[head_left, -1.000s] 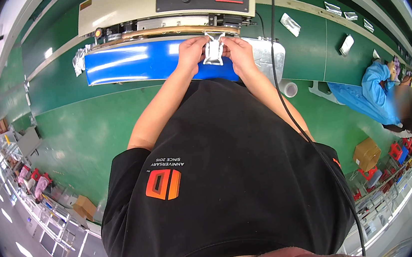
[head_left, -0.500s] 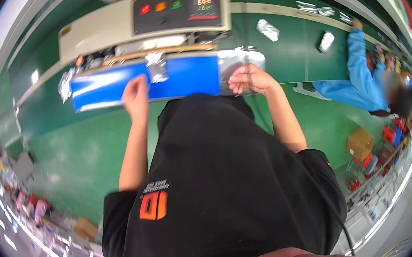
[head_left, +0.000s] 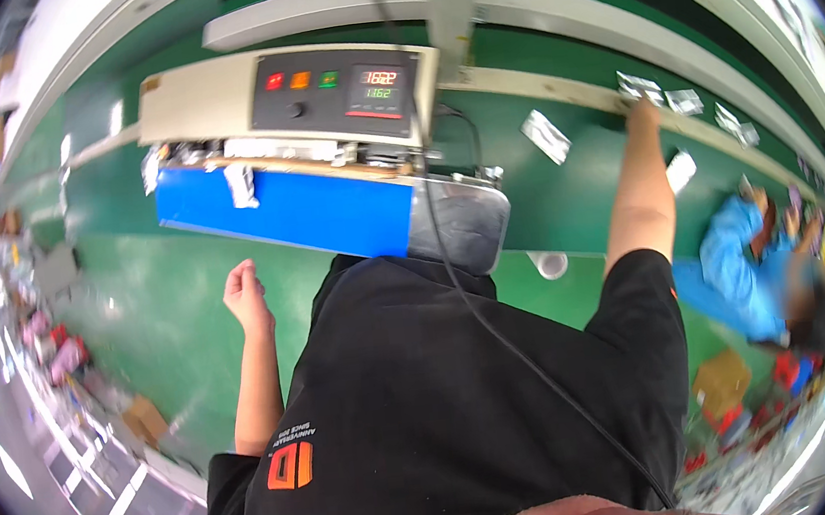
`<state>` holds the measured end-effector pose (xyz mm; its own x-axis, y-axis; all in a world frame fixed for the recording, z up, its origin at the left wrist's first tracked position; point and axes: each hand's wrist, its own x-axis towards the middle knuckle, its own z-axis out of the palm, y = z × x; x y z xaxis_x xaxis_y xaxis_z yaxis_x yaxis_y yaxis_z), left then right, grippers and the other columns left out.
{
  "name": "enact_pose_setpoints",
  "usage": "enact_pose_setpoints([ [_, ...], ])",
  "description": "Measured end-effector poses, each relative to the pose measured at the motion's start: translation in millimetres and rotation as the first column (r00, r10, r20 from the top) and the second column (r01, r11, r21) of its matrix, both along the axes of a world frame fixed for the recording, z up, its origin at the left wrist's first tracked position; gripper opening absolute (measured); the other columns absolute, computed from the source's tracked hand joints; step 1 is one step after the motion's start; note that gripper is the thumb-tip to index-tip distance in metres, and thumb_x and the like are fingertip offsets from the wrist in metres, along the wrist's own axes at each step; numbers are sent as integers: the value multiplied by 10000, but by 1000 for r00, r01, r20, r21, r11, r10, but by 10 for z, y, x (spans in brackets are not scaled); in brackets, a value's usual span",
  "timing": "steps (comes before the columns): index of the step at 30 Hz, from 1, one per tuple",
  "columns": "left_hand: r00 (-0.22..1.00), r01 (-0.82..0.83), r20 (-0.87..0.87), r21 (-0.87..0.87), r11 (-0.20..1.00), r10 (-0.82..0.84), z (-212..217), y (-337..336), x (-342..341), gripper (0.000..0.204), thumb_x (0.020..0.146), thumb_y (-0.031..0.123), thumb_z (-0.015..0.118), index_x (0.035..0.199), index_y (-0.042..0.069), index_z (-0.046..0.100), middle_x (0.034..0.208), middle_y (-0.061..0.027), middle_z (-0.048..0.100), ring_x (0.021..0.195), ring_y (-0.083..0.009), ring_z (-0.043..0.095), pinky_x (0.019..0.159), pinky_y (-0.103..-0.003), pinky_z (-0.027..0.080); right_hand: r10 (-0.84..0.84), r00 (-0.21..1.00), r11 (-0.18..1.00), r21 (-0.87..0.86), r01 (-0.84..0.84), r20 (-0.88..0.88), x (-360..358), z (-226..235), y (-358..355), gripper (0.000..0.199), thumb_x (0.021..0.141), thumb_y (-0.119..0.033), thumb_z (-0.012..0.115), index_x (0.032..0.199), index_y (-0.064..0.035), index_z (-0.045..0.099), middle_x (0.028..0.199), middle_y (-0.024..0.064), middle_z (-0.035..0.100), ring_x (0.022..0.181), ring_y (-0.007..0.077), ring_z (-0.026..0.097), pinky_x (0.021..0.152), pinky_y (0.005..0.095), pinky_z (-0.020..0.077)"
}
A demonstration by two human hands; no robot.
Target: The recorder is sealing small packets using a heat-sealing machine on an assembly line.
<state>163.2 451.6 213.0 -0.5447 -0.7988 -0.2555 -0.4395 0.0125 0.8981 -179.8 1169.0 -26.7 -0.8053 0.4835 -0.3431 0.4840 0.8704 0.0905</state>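
Far-L foil: crumpled silver foil (head_left: 151, 171) by the L end of the band sealer (head_left: 190, 105).
Foil pouch in slot: this one (head_left: 241, 187) hangs over the blue belt (head_left: 307, 213), top end at the sealer's slot. No hand's on it, so the machine's prob holding it; belt prob backs up the loose end.
Your L hand: off the belt's front edge, over the floor, nowhere near a pouch (head_left: 246, 297). Fingers mostly curled in, nothing visible in them.
Metal plate: silver, rounded corners, at the belt's R end (head_left: 459, 220), prob a rest for stuff by the feed side.
Loose pouch: flat on the green table, well apart from both hands (head_left: 547, 137).
Your R hand: arm way out, fingertips at the rail pouch (head_left: 638, 86) by the pale rail (head_left: 546, 90); can't tell how far they're open or if they've got a grip (head_left: 643, 117).
R-side pouches: two more past it (head_left: 685, 102) (head_left: 739, 128), prob spread for easy pickup.
Co-worker: blue sleeve, far R (head_left: 734, 269).
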Motion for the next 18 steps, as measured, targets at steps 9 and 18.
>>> enact_pose_setpoints([
  [9,985,-116,138,99,988,102,-30,197,540,144,829,172,651,892,43,660,657,56,533,519,-32,408,468,-191,323,-720,623,621,-685,381,-306,-426,-40,-488,423,738,-312,718,958,43,654,940,142,666,814,251,626,720,361,493],
  [18,811,579,-25,178,796,-584,83,621,-309,217,848,170,648,993,9,655,884,-32,665,807,-88,602,745,-245,490,-741,604,40,-917,-396,-293,667,1379,-2073,266,824,1,613,1085,10,565,982,85,616,833,157,573,756,293,461],
])
